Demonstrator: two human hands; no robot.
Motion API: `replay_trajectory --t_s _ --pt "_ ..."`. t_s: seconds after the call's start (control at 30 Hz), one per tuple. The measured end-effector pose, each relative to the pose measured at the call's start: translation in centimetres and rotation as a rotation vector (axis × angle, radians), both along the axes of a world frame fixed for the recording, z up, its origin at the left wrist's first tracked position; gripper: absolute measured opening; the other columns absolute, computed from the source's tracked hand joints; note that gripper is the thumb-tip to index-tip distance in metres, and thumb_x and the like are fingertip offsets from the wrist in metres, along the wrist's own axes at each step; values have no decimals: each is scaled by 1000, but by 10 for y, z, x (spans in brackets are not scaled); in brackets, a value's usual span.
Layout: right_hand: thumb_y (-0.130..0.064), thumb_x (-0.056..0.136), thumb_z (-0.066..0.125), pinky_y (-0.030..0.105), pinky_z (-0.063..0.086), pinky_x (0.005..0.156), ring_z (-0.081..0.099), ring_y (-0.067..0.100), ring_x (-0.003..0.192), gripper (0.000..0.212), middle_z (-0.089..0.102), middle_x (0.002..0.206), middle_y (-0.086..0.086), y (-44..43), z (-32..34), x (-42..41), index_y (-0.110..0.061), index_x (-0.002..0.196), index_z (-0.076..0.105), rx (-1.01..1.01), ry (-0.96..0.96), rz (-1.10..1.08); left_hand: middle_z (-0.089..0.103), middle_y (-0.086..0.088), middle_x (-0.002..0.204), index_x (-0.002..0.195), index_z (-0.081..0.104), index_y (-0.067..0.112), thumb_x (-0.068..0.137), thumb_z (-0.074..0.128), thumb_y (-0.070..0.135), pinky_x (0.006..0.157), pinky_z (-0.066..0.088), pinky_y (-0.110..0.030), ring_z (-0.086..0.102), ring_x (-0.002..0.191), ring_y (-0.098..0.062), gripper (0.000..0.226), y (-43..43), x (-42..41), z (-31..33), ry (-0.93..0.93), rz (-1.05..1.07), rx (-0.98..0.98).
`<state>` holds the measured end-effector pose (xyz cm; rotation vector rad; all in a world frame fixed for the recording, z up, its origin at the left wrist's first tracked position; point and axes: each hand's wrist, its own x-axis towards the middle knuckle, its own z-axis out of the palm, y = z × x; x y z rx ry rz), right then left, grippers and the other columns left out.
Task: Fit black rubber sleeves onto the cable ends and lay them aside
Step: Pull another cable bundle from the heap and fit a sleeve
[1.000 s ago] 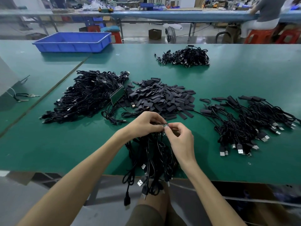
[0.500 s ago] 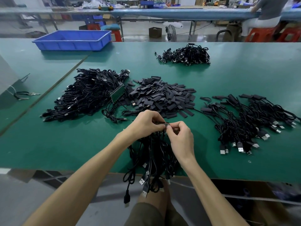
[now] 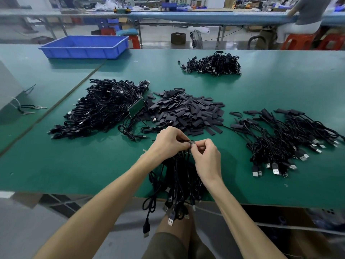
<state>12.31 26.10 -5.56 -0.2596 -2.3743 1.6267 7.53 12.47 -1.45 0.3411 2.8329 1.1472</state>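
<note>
My left hand (image 3: pixel 169 142) and my right hand (image 3: pixel 205 157) meet above the near middle of the green table (image 3: pixel 74 165). Together they pinch a narrow strip of cable ends (image 3: pixel 187 141) whose black cables (image 3: pixel 177 180) hang down over the table's front edge. A heap of flat black rubber sleeves (image 3: pixel 188 111) lies just beyond my hands. Cables with sleeves fitted (image 3: pixel 287 139) are spread out to the right. A big tangle of black cables (image 3: pixel 100 107) with a green strip sits to the left.
A smaller cable bundle (image 3: pixel 212 64) lies at the far middle. A blue plastic bin (image 3: pixel 84 46) stands at the far left. A grey box with keys (image 3: pixel 28 109) is at the left edge. A seated person (image 3: pixel 306 17) works at the bench behind.
My hands stay pinched together on the cable strip and have barely shifted; the view has tilted slightly.
</note>
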Motion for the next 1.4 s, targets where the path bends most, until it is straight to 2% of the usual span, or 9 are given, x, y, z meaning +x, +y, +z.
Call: replay_trajectory --t_s 0.2,0.47,0.7,0.83,0.97,1.07,1.23,1.33,1.4 --pt "-16 100 64 32 52 73 64 19 85 9 69 93 5 0 0 0 -8 95 64 3 3 -6 75 3 84 99 80 17 87 78 24 79 55 -27 69 83 -12 14 1 1 -1 -9 22 -21" --pt "-18 99 65 25 51 71 64 13 83 8 68 91 1 1 -3 -2 -14 93 64 8 11 -5 70 11 87 97 77 20 88 75 26 106 44 -46 68 96 -15 11 6 5 -8 32 74 -30" --pt "-19 103 63 32 56 81 72 20 87 13 73 89 4 17 3 -22 -7 102 68 -348 22 -121 68 19 87 93 73 29 90 71 29 114 32 -47 65 100 -10 3 -8 2 -16 -13 51 -13" --pt "-8 105 58 27 59 61 76 23 70 11 64 87 8 34 21 -47 2 105 62 -624 39 -63 60 11 102 101 68 32 90 73 37 104 28 -39 58 99 -8 13 -9 0 -19 60 45 -45" --pt "-8 104 59 25 56 59 72 16 66 11 70 86 7 38 7 -51 -4 108 69 -399 68 41 60 5 100 103 67 24 97 66 17 95 50 -38 58 88 -7 9 -17 -18 -14 181 165 66" --pt "-10 103 62 23 56 64 70 13 69 13 74 79 1 41 -6 -51 -11 110 73 -349 59 63 59 1 113 115 68 15 98 59 4 94 53 -36 60 95 -14 22 -29 -39 -7 247 189 17" --pt "-5 93 75 24 58 79 72 11 96 29 72 113 3 40 -10 -53 -21 117 74 -270 51 176 60 -5 134 137 62 13 99 63 10 99 50 -43 58 119 -25 39 -29 -69 -5 279 85 -244" --pt "-3 91 76 30 58 93 71 13 102 33 71 117 3 39 -10 -53 -15 122 75 -242 53 187 63 -8 128 134 65 14 97 67 16 97 50 -46 58 118 -28 37 -25 -77 -8 306 66 -359" --pt "-4 90 76 29 59 91 73 12 98 33 75 110 1 39 -10 -53 -17 120 76 -253 45 200 66 -8 120 128 70 15 96 69 20 94 50 -46 59 114 -29 32 -25 -77 -8 364 90 -382"
